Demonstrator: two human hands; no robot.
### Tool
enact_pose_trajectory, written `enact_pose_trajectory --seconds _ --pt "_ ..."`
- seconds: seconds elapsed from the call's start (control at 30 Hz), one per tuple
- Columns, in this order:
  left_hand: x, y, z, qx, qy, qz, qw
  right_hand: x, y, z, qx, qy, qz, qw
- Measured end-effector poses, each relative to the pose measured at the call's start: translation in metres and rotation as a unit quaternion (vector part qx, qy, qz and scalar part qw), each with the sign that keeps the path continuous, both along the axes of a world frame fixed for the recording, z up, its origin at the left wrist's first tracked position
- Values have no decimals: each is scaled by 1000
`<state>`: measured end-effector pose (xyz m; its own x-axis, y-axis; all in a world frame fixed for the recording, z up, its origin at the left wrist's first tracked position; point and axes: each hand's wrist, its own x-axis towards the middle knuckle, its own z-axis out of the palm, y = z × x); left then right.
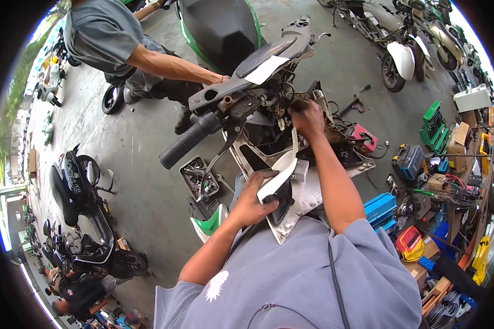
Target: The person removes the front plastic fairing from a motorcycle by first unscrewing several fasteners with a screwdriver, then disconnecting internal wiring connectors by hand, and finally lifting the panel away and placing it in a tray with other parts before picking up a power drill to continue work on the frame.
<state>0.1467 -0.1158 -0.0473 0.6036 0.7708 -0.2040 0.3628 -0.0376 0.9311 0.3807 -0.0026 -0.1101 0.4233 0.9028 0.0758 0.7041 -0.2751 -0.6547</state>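
A partly stripped scooter stands before me, its handlebar cover (pixel 269 57) and black rubber grip (pixel 191 140) at the top. My left hand (pixel 251 200) is closed on a curved white panel (pixel 282 172) with a black part beneath it, close to my belly. Up in the exposed front, my right hand (pixel 308 119) reaches in beside loose wires (pixel 285 94). Its fingers are bent inward, and their tips are partly hidden, so whatever they pinch does not show. Around both hands lies dirty white bodywork (pixel 307 192). A white paper sheet (pixel 267 70) rests on the handlebar cover.
A co-worker's arm (pixel 173 67) extends to the handlebar from the far left. A tray of small hardware (pixel 199 176) sits on the floor. Green (pixel 434 129) and blue (pixel 380 211) toolboxes line the right side. A black scooter (pixel 82 203) is parked at left.
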Motion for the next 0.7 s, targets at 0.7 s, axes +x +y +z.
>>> enact_pose_trajectory --seconds 0.7 --pt "39 70 -61 -283 -137 57 947 5 -24 16 -165 -217 124 954"
